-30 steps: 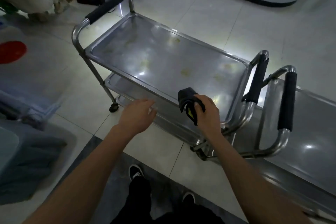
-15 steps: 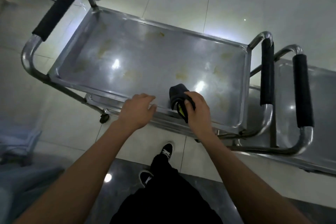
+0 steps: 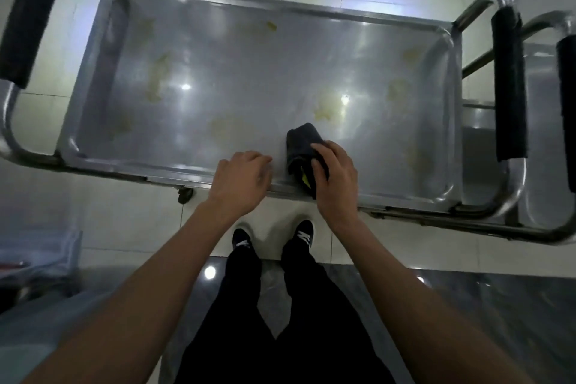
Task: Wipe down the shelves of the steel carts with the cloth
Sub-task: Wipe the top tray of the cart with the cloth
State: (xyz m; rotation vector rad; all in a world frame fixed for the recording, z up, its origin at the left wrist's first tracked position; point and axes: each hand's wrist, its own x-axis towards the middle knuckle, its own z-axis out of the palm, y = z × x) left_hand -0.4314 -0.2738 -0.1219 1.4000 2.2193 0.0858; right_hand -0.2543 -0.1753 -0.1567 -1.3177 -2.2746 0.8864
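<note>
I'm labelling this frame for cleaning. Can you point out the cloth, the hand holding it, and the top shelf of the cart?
cloth (image 3: 301, 140): head view, on its upper dark fold.
right hand (image 3: 335, 176): head view, back of the hand.
top shelf (image 3: 249, 72): head view, bare steel surface.

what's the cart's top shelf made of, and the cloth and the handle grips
Top shelf: likely polished stainless steel, mirroring the lights, with yellowish stains. Cloth, gripped by the right hand: dark, soft, folded fabric. Handle grip: matte black, probably foam or rubber sleeve.
</note>
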